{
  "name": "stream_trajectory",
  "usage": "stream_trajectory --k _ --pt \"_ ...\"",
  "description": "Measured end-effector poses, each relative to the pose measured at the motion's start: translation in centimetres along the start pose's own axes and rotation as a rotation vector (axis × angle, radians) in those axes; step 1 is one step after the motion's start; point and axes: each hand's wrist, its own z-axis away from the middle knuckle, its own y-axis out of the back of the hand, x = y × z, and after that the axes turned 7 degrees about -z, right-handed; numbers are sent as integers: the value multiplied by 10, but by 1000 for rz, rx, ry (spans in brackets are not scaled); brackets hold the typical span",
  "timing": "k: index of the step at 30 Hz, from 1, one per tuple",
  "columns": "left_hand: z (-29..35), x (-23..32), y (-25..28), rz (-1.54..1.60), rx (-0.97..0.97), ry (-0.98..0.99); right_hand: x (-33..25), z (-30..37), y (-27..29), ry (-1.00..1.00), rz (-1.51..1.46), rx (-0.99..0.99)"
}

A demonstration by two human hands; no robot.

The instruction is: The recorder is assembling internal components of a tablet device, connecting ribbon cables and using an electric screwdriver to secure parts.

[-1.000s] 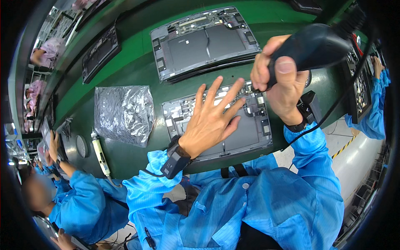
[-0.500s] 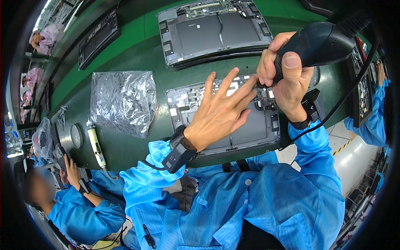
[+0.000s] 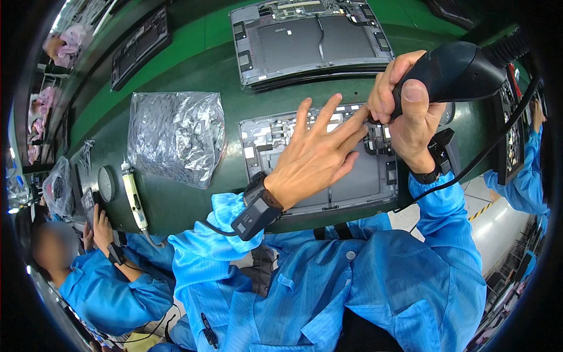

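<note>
**Right hand on the tool at the laptop's far right corner, left hand laid flat beside it**

Your right hand (image 3: 413, 126) is wrapped firmly round the nose of a black handheld tool (image 3: 457, 70), thumb on top, no slack in the grip. Your left hand (image 3: 316, 152) holds nothing: fingers spread, palm down over the middle of the bare laptop base (image 3: 363, 170), seemingly resting on it.

Key relation: the laptop lies on the green table (image 3: 193, 76), below and mostly left of your right grip, long axis running left to right, right end tipped slightly away from you. Your right hand is the nearer one to its far right corner. The tool slants from its ribbed end at upper right down toward that corner. Your fingers hide the tip, so I can't tell if it touches.

Around it: a stack of similar laptop bases (image 3: 287, 47) just beyond, a clear plastic bag (image 3: 173, 141) off to the left.

Versus one second ago: your left index finger (image 3: 355, 120) stood apart from the right fingers; now its end is right beside them. Right grip unchanged. The laptop and stack sit higher in view, the stack's far edge now at the top; looks like your head shifted.
</note>
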Motion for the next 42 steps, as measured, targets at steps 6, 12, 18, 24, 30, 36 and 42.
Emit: stream_trajectory --k 6,12,18,24,30,36,42 --pt "1 -1 -1 -11 6 3 4 1 -9 -18 -145 124" --pt "-5 1 -2 -5 21 -15 0 3 -8 22 -159 182" --pt "-7 0 8 -30 -76 -13 -7 1 3 -54 69 102" --pt "-11 4 16 -32 -118 -16 -36 -3 119 224 -13 409" --pt "-13 4 15 -44 -128 -24 -30 15 148 181 5 411" --pt "-15 4 15 -50 -127 2 -24 14 143 160 -28 392" --pt "-15 4 14 -42 -126 5 -20 15 140 145 -6 402"
